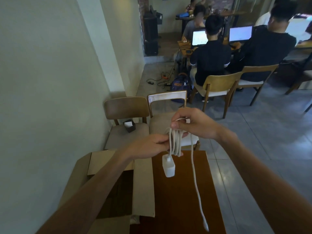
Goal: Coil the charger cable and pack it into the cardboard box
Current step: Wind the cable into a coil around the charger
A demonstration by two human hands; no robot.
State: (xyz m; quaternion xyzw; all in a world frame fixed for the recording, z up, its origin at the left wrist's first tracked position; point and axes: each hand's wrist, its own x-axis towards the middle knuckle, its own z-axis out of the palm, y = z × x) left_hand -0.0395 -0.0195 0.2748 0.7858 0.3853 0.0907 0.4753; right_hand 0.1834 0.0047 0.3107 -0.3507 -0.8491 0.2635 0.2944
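Observation:
A white charger cable is wound in several loops around the fingers of my left hand, held above the wooden table. Its white plug block dangles just below the loops. My right hand pinches the cable at the top of the loops. The loose tail hangs down from my right hand, its connector end near the table's front. The open cardboard box stands on the left of the table, under my left forearm, flaps spread.
Two wooden chairs stand behind the table, one holding a small dark holder. A wall runs along the left. Further back, several people sit at laptops on chairs; a backpack and cords lie on the tiled floor.

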